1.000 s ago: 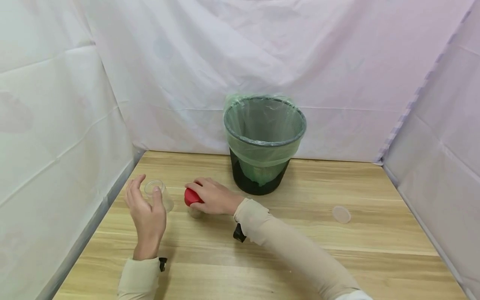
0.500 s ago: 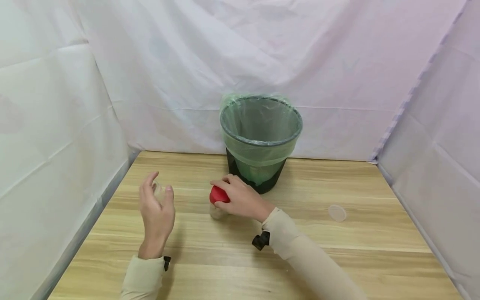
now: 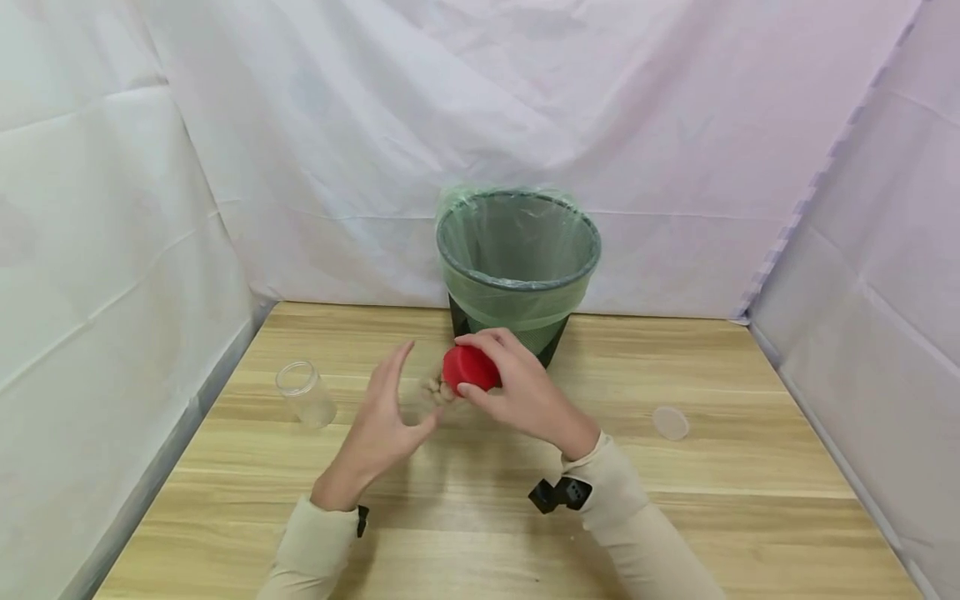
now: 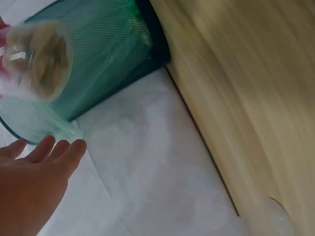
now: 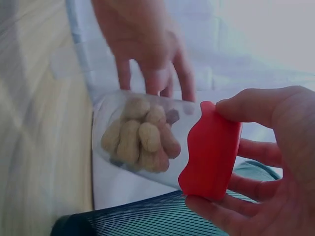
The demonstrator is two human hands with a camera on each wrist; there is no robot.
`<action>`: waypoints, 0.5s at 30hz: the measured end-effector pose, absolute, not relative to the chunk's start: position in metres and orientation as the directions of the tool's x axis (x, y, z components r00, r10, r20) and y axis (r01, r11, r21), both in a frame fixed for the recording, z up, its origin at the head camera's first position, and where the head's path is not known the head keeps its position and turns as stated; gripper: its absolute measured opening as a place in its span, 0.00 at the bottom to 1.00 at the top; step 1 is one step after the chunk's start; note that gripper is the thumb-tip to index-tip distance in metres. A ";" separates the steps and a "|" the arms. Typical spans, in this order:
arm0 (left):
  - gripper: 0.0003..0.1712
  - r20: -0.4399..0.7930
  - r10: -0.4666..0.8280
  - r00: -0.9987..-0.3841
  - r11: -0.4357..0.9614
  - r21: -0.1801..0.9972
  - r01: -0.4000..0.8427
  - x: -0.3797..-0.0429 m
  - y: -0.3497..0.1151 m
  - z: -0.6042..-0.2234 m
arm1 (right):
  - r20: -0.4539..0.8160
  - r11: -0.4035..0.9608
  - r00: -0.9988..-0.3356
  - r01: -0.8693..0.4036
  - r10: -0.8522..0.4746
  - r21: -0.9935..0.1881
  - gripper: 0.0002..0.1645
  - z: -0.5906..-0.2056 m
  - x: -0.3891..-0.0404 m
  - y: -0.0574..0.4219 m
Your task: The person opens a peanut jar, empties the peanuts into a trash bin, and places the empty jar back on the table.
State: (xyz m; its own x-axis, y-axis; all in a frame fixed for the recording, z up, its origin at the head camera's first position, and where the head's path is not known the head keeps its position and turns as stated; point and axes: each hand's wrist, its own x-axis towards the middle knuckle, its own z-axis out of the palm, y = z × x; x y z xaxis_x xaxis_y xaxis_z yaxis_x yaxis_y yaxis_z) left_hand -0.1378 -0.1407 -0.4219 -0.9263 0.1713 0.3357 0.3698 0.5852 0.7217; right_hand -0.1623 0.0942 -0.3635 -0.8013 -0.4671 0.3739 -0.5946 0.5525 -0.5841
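My right hand (image 3: 528, 400) grips the red lid (image 3: 467, 371) of a clear jar; thumb and fingers are spread round the lid's edge in the right wrist view. Inside the jar, several peanuts in their shells (image 5: 142, 135) lie together. The jar is tilted, its base (image 3: 433, 390) pointing left toward my left hand (image 3: 378, 433). That hand is apart from the jar in the head view, thumb and fingers spread, holding nothing. Further left, a second clear jar (image 3: 307, 396) without a lid stands on the wooden table (image 3: 465, 533).
A black mesh bin (image 3: 517, 325) with a green liner stands at the table's back, just behind my right hand. A flat, translucent disc (image 3: 670, 423) lies on the right side. White cloth (image 3: 337, 150) hangs behind and along both sides.
My right hand has carried the red-lidded jar rightward, raised it and tipped it. My left hand has left the lidless jar and moved right, toward the peanut jar.
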 end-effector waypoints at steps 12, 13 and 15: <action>0.48 0.558 0.251 -0.791 0.634 0.523 0.570 -0.147 -0.103 -0.415 | 0.425 0.476 -0.773 -0.628 -0.470 -0.615 0.32 -0.362 -0.161 0.107; 0.47 0.576 0.253 -0.778 0.645 0.499 0.579 -0.148 -0.101 -0.415 | 0.425 0.477 -0.775 -0.626 -0.468 -0.617 0.32 -0.362 -0.160 0.108; 0.46 0.605 0.265 -0.751 0.671 0.444 0.594 -0.148 -0.099 -0.416 | 0.415 0.478 -0.790 -0.607 -0.452 -0.635 0.31 -0.364 -0.160 0.110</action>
